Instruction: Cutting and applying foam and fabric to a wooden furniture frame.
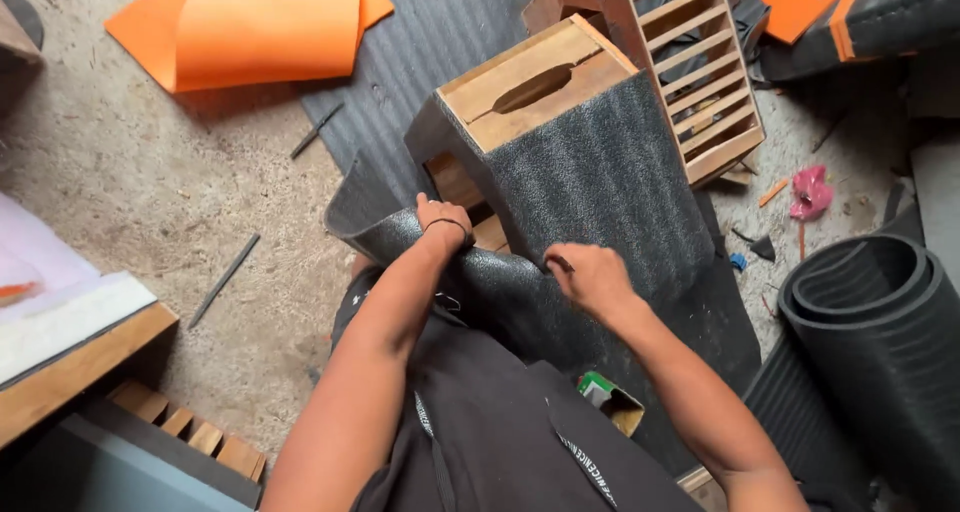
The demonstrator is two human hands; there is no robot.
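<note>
A wooden box frame (533,84) with an oval slot in its top stands on the floor, partly draped by a dark grey textured sheet (600,182). My left hand (443,220) presses on the sheet's curled near edge, a dark band around the wrist. My right hand (585,272) is closed on a small dark tool (560,264) at the sheet's edge. The sheet runs from the box down over my lap.
Orange sheets (250,27) lie far left. A slatted wooden frame (695,72) leans behind the box. A rolled black mat (870,322) sits at right. Thin metal rods (225,279) lie on the concrete floor. A wooden bench (70,367) is at left, a small green box (598,388) near my lap.
</note>
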